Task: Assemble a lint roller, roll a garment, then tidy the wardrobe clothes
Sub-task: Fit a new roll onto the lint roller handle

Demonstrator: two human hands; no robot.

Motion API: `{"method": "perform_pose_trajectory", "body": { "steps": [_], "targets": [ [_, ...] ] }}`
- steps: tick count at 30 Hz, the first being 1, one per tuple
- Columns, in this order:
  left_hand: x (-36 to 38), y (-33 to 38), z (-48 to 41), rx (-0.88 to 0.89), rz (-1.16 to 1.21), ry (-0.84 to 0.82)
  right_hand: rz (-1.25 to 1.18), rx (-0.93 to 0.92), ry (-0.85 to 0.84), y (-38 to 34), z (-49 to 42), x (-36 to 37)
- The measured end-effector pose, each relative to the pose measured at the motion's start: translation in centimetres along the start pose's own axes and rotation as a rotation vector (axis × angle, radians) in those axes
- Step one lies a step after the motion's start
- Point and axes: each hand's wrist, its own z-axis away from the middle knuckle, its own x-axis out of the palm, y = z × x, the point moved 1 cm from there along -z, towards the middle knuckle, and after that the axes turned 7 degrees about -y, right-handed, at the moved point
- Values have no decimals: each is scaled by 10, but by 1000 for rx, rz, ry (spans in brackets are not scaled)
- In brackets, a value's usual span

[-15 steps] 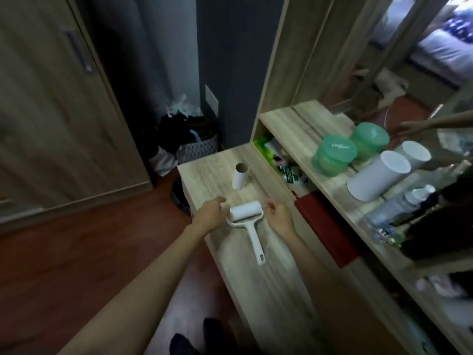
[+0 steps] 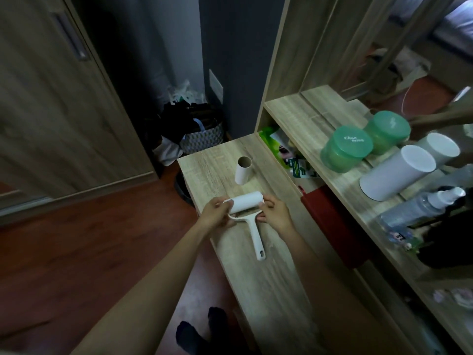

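- Nearest us, the lint roller (image 2: 246,218) lies on the wooden desk top (image 2: 268,298). Its handle (image 2: 258,242) points back toward us, and neither hand touches it.
- At the roller's head, our left hand (image 2: 217,213) curls round the left end of the white roll (image 2: 247,204) and the frame. Our right hand (image 2: 275,213) pinches the right end (so both hands grip the roller, neither slack).
- We judge the roll seated in the frame or nearly so, though we cannot tell whether it has clicked home.
- Just beyond, a bare cardboard core (image 2: 243,170) stands apart on the desk, probably the spent one.
- Farther off are the clothes basket (image 2: 202,139) and the wardrobe door (image 2: 51,98). No garment is in hand, so rolling and tidying are not yet begun.
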Motion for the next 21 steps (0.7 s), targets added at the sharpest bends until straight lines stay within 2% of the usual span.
{"method": "perform_pose_trajectory", "body": {
  "steps": [4,7,13,16,21],
  "targets": [
    [-10,21,16,125,-135,-106,93,-168,-24,-25,11,0],
    [-13,38,25,219,-149,-132,120,-259,-47,-50,21,2],
    [-19,59,35,305,-121,-102,71,-335,-99,-77,33,4],
    [-23,65,42,343,-101,-139,57,-346,-112,-85,40,4],
    [-29,75,50,461,-210,-133,-60,-319,-151,-93,49,7]
  ]
}}
